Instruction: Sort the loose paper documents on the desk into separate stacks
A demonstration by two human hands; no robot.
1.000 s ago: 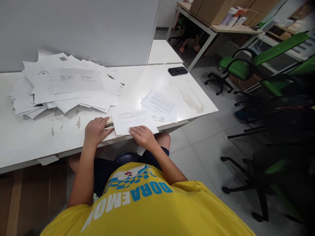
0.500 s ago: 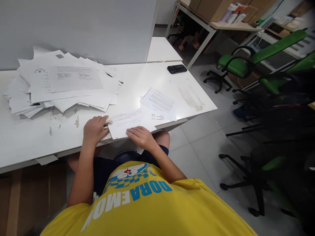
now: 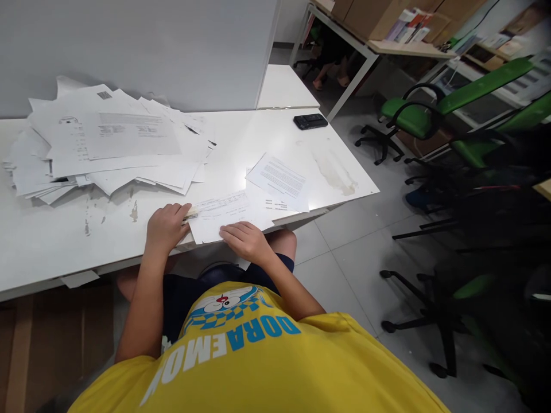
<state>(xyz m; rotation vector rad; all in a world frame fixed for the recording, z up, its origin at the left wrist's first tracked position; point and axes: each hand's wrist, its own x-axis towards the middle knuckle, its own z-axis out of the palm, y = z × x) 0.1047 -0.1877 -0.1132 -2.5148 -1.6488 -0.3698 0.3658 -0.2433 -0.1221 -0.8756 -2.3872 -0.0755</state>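
Note:
My left hand (image 3: 167,228) is closed around a small cream stapler (image 3: 190,213), mostly covered by my fingers. Its front end meets the left edge of a white printed sheet (image 3: 224,213) at the table's near edge. My right hand (image 3: 244,238) grips the lower right part of this sheet, fingers lying across the top and thumb hidden. Just beyond, to the right, other printed papers (image 3: 279,180) lie overlapping on the table.
A big untidy heap of papers (image 3: 116,143) covers the left of the white table (image 3: 232,143), against a grey partition (image 3: 138,51). A black phone-like device (image 3: 310,121) lies near the far right corner. Green chairs (image 3: 415,117) stand on the tiled floor.
Both hands stay at the sheet's edges with almost no movement. My right hand has shifted very slightly left, and the view has turned a little.

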